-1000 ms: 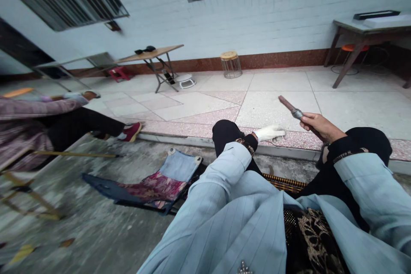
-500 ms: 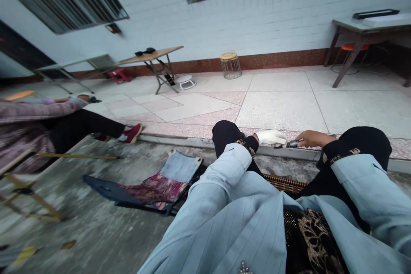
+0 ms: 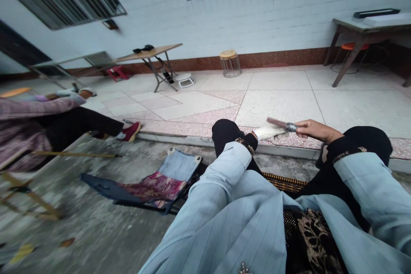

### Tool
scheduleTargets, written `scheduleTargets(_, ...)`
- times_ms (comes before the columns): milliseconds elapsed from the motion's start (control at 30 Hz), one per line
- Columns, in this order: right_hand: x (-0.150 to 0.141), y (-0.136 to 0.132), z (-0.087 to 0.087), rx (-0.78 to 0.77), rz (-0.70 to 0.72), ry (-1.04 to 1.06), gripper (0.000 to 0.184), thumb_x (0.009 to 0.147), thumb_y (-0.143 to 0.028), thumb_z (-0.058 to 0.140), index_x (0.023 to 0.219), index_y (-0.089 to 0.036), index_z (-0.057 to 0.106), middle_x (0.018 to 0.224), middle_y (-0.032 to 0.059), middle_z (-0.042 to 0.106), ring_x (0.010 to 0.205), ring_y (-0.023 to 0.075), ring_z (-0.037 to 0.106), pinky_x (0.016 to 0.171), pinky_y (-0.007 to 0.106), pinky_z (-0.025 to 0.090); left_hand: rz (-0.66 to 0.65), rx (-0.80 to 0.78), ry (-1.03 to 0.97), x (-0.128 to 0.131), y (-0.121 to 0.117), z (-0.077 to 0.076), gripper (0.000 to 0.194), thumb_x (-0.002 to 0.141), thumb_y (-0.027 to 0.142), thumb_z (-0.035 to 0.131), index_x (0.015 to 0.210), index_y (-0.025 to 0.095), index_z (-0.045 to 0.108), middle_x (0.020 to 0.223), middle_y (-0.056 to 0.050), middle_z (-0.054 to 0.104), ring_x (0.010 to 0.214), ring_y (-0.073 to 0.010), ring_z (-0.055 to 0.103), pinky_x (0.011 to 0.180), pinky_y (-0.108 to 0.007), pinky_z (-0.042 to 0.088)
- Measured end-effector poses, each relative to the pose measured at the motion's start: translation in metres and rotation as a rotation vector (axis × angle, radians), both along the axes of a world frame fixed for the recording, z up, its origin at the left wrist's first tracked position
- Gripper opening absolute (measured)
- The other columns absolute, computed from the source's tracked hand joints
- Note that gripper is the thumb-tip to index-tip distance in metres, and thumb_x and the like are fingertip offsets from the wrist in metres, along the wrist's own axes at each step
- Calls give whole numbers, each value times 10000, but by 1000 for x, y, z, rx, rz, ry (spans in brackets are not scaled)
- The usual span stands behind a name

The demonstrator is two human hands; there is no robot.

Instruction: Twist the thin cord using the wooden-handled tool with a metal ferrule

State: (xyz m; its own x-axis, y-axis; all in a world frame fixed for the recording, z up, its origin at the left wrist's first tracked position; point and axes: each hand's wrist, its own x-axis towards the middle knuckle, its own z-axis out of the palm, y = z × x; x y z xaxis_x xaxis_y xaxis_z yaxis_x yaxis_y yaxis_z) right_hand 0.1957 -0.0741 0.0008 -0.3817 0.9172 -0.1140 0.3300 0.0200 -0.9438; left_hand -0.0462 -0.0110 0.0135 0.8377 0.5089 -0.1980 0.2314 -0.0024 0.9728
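My right hand (image 3: 316,130) is closed round the end of a knife-like tool (image 3: 276,123), which has a flat rusty-brown blade and a grey wrapped grip. The blade points left, tilted slightly up, above the edge of the tiled step. My left hand (image 3: 269,132), in a white knitted glove, sits just under and behind the blade. Its fingers are curled, and what lies in them is too small to tell. Between my knees, low down, shows a woven yellow-and-black surface (image 3: 284,183).
A folding fabric chair (image 3: 160,186) stands at my left on the concrete. Farther left sits another person in a plaid sleeve (image 3: 41,109). The raised tiled floor (image 3: 279,105) carries a round stool (image 3: 228,55), a folding table (image 3: 150,54) and a desk (image 3: 366,25) along the wall.
My right hand has lifted and turned the tool, so its brown blade now shows above the gloved hand. The left hand has hardly moved. The other person's hands have shifted left.
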Motion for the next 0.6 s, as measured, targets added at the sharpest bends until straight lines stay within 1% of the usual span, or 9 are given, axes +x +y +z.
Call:
scheduleTargets(67,3,5,-2,119,-264,132,636,786,-574,652,1246,-136,645,705,18,613,557,109,474,537,242,390,-35,15,39,2,-1,0,302,726,531,710,740,233,664,581,-2,503,576,-141,485,534,-246,420)
scheduleTargets(133,11,11,-5,209,-487,146,666,807,-597,611,1278,-127,616,724,40,629,554,120,490,525,248,398,-85,22,100,3,-3,0,277,724,506,717,715,237,653,566,13,477,542,-128,436,519,-237,405)
scheduleTargets(200,19,18,-10,222,-629,-52,670,820,-599,585,1286,-120,620,704,56,644,552,143,517,515,259,399,-116,22,132,4,-6,0,258,719,483,725,708,236,650,550,22,459,527,-124,406,511,-233,390)
scheduleTargets(267,24,21,-16,217,-661,-404,607,826,-570,584,1265,-158,656,725,73,683,615,182,581,549,272,414,-112,34,125,5,-7,1,247,722,461,727,712,224,656,549,21,459,531,-124,402,520,-232,384)
scheduleTargets(300,25,21,-19,219,-628,-583,553,829,-543,587,1244,-188,678,780,84,711,683,206,618,586,280,427,-106,45,119,5,-8,1,244,725,450,726,715,215,661,552,17,464,536,-125,406,531,-235,387)
scheduleTargets(367,24,19,-24,233,-472,-848,443,836,-473,593,1188,-235,716,956,99,743,858,250,653,674,297,447,-96,59,121,4,-8,1,235,725,425,729,719,197,671,565,7,487,551,-130,425,555,-243,398)
scheduleTargets(433,20,16,-29,208,-263,-958,373,824,-410,611,1129,-242,745,1042,102,738,939,270,651,719,307,451,-74,66,140,4,-7,1,212,712,389,739,713,186,677,573,-3,511,573,-140,455,582,-253,413)
scheduleTargets(500,17,13,-32,131,-47,-931,339,797,-385,645,1078,-241,767,951,91,746,879,256,659,705,300,450,-10,77,153,2,-6,1,179,697,347,746,703,180,681,567,-7,522,607,-156,488,610,-263,427)
scheduleTargets(600,13,10,-31,-21,185,-725,384,773,-443,670,1088,-246,768,735,41,708,692,199,626,631,276,434,86,103,143,0,-3,2,134,710,312,721,704,183,686,553,-3,518,643,-167,511,635,-267,438)
